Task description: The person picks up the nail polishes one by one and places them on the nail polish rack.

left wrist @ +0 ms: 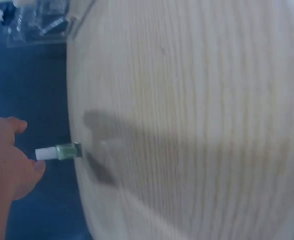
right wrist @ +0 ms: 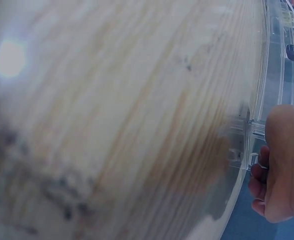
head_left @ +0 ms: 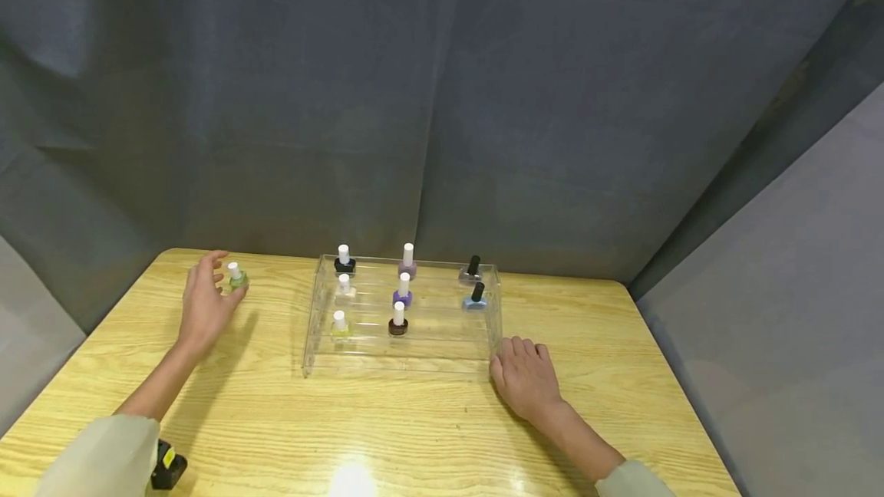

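My left hand (head_left: 209, 305) is at the far left of the table, thumb and fingers spread around a small green nail polish bottle (head_left: 238, 279). The bottle stands upright with its white cap (left wrist: 47, 153) up, and the left wrist view shows a wide gap between thumb and fingers. My right hand (head_left: 528, 378) rests on the table at the front right corner of a clear tiered rack (head_left: 442, 320). Its fingers (right wrist: 257, 187) are loosely curled, right by the rack's side edge.
Several nail polish bottles stand on the rack's tiers: white-capped ones such as the purple bottle (head_left: 403, 297) at left and middle, black-capped ones such as the blue bottle (head_left: 475, 301) at right. A grey curtain (head_left: 428, 98) hangs behind the wooden table (head_left: 387, 428).
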`<state>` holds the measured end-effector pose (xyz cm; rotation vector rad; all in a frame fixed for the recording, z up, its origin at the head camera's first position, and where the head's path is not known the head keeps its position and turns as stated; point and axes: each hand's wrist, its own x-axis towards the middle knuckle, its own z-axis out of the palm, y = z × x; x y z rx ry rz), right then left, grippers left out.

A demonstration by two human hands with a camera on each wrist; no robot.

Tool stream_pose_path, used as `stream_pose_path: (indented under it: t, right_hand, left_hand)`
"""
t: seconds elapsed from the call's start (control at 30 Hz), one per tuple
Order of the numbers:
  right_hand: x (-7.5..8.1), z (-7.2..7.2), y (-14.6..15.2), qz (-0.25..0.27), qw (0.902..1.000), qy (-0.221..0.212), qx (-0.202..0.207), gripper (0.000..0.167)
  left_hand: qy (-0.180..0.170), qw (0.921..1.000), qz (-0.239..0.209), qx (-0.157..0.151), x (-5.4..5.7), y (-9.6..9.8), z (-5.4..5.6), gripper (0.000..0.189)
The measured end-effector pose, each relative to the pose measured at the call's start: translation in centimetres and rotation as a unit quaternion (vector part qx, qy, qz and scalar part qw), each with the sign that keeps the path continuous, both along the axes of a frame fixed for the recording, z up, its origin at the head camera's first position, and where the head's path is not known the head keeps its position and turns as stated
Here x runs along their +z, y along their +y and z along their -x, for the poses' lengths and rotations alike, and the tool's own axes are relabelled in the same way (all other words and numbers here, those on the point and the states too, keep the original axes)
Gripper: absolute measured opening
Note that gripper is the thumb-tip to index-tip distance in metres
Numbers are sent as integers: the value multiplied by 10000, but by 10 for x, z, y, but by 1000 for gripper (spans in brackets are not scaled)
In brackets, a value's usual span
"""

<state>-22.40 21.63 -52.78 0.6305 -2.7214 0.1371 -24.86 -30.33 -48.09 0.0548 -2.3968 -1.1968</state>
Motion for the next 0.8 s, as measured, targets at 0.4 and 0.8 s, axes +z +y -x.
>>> stream_pose_path:
  t: [0.4, 0.8]
  right_hand:
    - [0, 0, 0, -52, 9998, -187, -110, 30]
    - [-1, -1, 0, 26, 10000, 88, -35, 31]
  left_hand:
    - [-755, 9965, 329, 168, -21, -15, 26, 67]
    - [-970, 9944, 405, 120, -30, -22, 36, 63]
